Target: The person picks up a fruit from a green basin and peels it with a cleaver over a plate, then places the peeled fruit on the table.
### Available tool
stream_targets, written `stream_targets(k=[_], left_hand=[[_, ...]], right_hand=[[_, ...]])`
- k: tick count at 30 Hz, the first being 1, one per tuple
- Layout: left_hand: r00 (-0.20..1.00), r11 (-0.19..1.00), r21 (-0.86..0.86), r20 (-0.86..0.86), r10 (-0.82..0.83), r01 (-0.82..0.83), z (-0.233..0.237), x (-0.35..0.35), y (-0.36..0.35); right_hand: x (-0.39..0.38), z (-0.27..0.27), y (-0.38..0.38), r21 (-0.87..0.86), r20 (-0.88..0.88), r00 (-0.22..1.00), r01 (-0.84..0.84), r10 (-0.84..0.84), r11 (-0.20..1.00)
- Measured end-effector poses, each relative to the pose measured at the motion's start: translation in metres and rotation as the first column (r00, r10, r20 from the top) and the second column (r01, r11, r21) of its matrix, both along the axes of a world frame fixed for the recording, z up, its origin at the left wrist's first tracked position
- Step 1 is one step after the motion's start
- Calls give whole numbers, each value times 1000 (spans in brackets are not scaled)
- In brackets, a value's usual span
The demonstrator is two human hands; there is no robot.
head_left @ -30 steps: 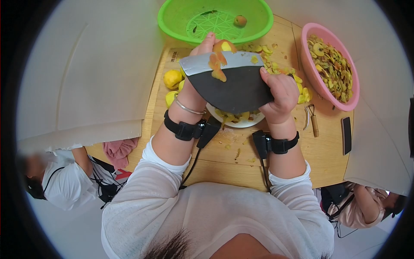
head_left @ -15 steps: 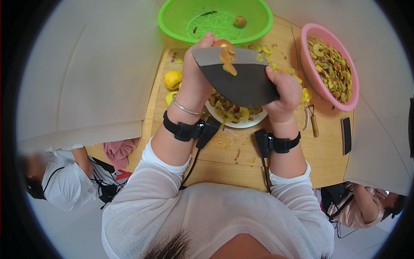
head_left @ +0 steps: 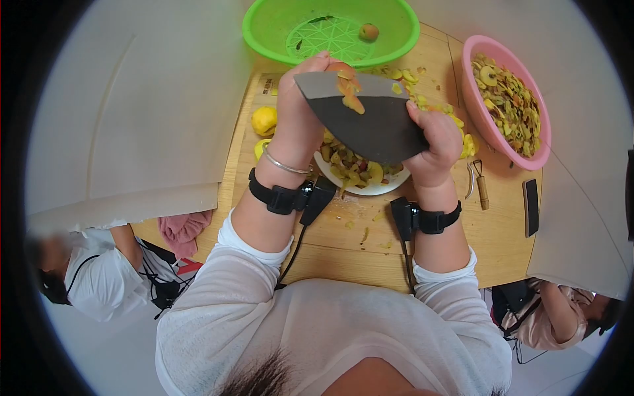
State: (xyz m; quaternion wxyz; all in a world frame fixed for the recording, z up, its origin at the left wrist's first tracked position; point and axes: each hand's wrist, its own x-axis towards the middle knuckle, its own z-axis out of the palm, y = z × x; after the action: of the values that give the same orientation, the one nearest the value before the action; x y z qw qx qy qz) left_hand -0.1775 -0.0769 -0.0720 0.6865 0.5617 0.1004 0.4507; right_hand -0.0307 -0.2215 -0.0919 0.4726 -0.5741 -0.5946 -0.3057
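Right hand (head_left: 438, 146) pinches broad black-and-silver metal blade (head_left: 370, 125), thumb in front, over white round bowl (head_left: 370, 191); left hand (head_left: 298, 102), fingers too hidden to tell, apparently steadies red-yellow fruit (head_left: 341, 66) behind blade, beyond bowl

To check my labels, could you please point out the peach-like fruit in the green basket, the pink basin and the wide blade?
Fruit (head_left: 368, 32): head view, its upward side.
Pink basin (head_left: 471, 94): head view, left rim.
Blade (head_left: 371, 125): head view, dark face.
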Motion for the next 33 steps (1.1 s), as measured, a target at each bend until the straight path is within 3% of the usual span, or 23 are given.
stream_targets(k=[1, 2, 4, 8, 11, 12, 14, 15, 17, 20, 21, 24, 25, 29, 32, 33], left_hand=[[974, 936, -277, 114, -194, 219, -2, -1, 3], [974, 935, -278, 113, -195, 219, -4, -1, 1], [1000, 988, -154, -15, -18, 15, 4, 3, -9], [996, 968, -233, 3, 91, -88, 11, 10, -15], [994, 831, -545, 59, -91, 108, 5, 10, -6], [994, 831, -546, 60, -90, 108, 4, 8, -4], [945, 850, -416, 191, -267, 324, -1, 5, -2], [944, 849, -416, 191, -267, 325, 3, 6, -4], [986, 847, -505, 79, -147, 167, 13, 11, -13], [990, 884, -446, 53, -127, 137, 12, 12, -17], [977, 866, -455, 140, -160, 207, 6, 14, -13], [971, 883, -407, 159, -181, 232, -5, 8, -21], [996, 993, -120, 86, 0, 10, -19, 13, -22], [987, 966, -202, 8, -164, 162, -31, -1, -16], [964, 960, -107, 91, -249, 258, -23, 1, -16], [987, 916, -378, -31, -157, 134, 7, 5, -25]], right_hand=[[1, -1, 0, -1, -27, 1000, 0, 0, 1000], [3, -3, 0, -2, -53, 999, 0, 0, 1000], [5, -4, 0, -12, -112, 994, -2, 1, 1000], [3, -7, 0, -29, -254, 966, 33, -40, 999], [0, -14, 2, 22, -400, 916, 37, -25, 999], [-1, -15, 2, 21, -400, 916, 36, -25, 999], [-2, -15, 1, -18, -459, 886, 66, -67, 998], [-2, -15, 1, -18, -459, 886, 67, -68, 998], [-2, -12, 1, 23, -338, 941, 35, -25, 999], [-5, -4, -2, 5, -187, 982, -7, 8, 1000], [-7, -1, -2, 5, -188, 982, -6, 7, 1000], [-11, 3, 0, 11, -63, 997, -42, 43, 999], [-11, 3, 0, 2, -32, 999, -23, 23, 1000], [-10, 1, 0, 6, 23, 1000, 1, -1, 1000], [-11, 3, -1, -26, 20, 1000, 6, -6, 1000], [-11, 3, -1, -26, 20, 1000, 6, -6, 1000]])
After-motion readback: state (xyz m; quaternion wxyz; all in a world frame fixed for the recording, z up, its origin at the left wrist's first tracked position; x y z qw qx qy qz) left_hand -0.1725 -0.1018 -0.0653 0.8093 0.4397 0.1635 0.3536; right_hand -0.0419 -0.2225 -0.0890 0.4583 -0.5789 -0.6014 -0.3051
